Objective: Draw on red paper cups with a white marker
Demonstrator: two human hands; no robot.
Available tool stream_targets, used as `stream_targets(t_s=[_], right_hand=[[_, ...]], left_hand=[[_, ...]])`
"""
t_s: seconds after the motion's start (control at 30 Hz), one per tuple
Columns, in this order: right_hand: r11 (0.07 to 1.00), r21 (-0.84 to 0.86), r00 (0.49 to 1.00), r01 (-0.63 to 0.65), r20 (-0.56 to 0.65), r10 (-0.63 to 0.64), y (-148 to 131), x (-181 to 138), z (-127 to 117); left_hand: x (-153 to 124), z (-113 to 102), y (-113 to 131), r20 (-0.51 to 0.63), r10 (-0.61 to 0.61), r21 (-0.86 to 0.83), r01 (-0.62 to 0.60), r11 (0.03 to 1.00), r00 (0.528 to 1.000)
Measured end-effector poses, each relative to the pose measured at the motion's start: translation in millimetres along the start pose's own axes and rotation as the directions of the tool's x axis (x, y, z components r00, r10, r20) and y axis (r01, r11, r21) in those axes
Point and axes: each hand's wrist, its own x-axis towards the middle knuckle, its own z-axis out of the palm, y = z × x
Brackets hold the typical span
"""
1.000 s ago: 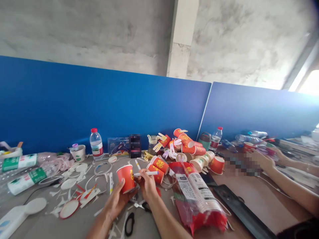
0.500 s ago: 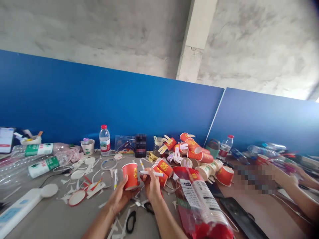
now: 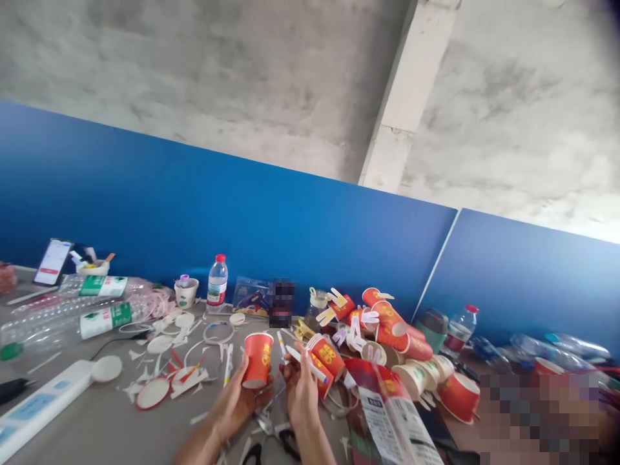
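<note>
A red paper cup [image 3: 258,359] with yellow lettering is upright in my left hand [image 3: 236,402], whose fingers wrap its lower side. My right hand [image 3: 301,389], just right of the cup, is closed on a white marker [image 3: 317,370] with a purple end, which slants down to the right. The marker and the cup are apart. Below and between my hands lie scissors [image 3: 265,440] with black handles, partly hidden by my right wrist. Another white marker [image 3: 227,365] lies left of the cup. Nested red paper cups [image 3: 325,357] lie right behind my right hand.
Several decorated paper cups [image 3: 387,316] are heaped at the right, behind a plastic cup package [image 3: 382,413]. Paper scraps [image 3: 186,381] and a white cup rim piece [image 3: 153,393] litter the left. Plastic bottles [image 3: 104,320] lie farther left. A blue partition [image 3: 194,194] stands behind.
The view has shifted and tilted, so the table appears lower and slanted. The marker in my right hand has turned from nearly level to sloping down rightward. My left hand still holds the cup.
</note>
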Motion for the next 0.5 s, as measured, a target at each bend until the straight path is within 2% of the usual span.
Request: stream_targets(t_s=[0.1, 0.3, 0.4, 0.5], right_hand=[[0.994, -0.012, 0.994, -0.11, -0.013, 0.11, -4, -3, 1], [0.989, -0.106, 0.994, -0.101, 0.036, 0.106, -14, -14, 9], [0.978, -0.198, 0.996, -0.062, 0.045, 0.073, -16, -21, 12], [0.952, -0.304, 0.994, 0.026, 0.109, 0.007, -17, -26, 14]], left_hand=[[6, -3, -1, 0.012, -0.007, 0.016, 0.007, 1.0, 1.0], [14, -10, -10, 0.103, 0.038, 0.078, -0.047, 0.996, 0.994], [13, -9, -10, 0.089, 0.029, 0.081, -0.037, 0.996, 0.996], [11, -8, -7, 0.104, 0.015, 0.088, -0.024, 0.996, 0.994]])
